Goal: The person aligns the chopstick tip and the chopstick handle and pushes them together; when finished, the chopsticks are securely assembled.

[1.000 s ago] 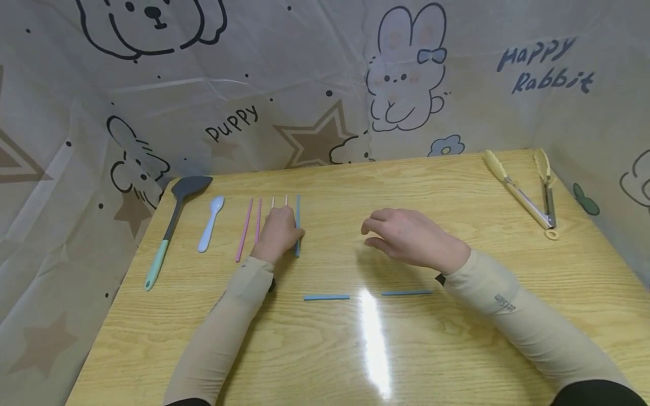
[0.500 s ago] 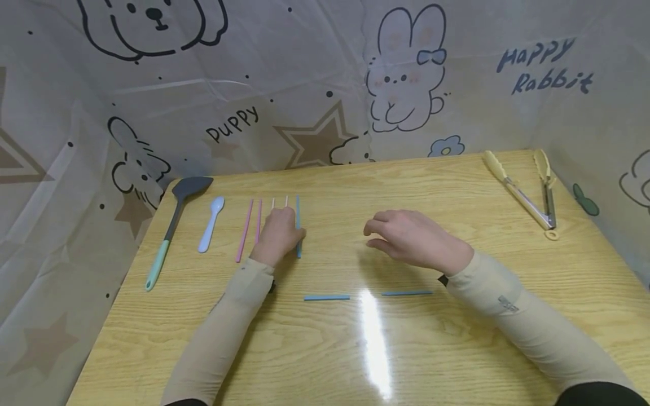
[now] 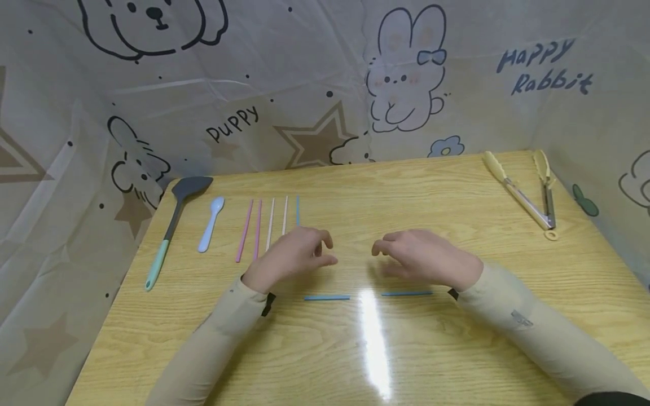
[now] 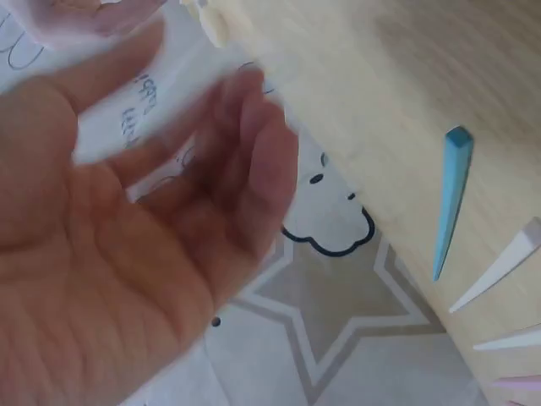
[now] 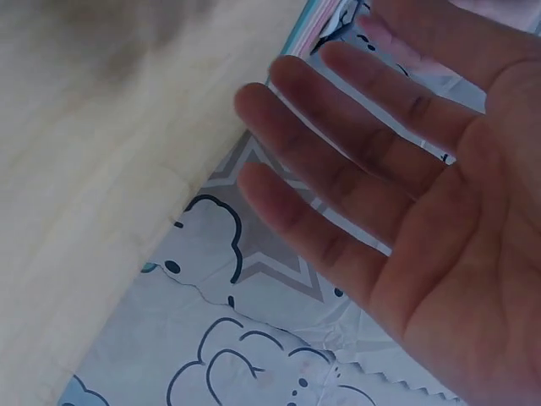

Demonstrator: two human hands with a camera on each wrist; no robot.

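My left hand (image 3: pixel 289 254), fingers loosely bent, holds nothing and hovers over the lower end of an upright-lying blue tapered stick (image 3: pixel 297 210), like a short chopstick. The left wrist view shows its bare palm (image 4: pixel 127 271). To its left lie two white sticks (image 3: pixel 270 223) and two pink sticks (image 3: pixel 245 231) in a row, partly covered by the hand. My right hand (image 3: pixel 431 259) is raised above the table, its fingers relaxed around nothing. Below the hands, two blue sticks (image 3: pixel 326 298) lie crosswise, end towards end with a gap between.
A light-blue spoon (image 3: pixel 210 224) and a dark spatula (image 3: pixel 175 220) with a green handle lie at the left. Spread tongs (image 3: pixel 528 204) rest at the far right. A printed cloth (image 3: pixel 315 67) stands behind and beside the wooden table (image 3: pixel 355 361).
My left hand has come off the row of sticks, moving right and nearer, uncovering the white ones. My right hand has shifted slightly right and nearer. The sticks look unmoved.
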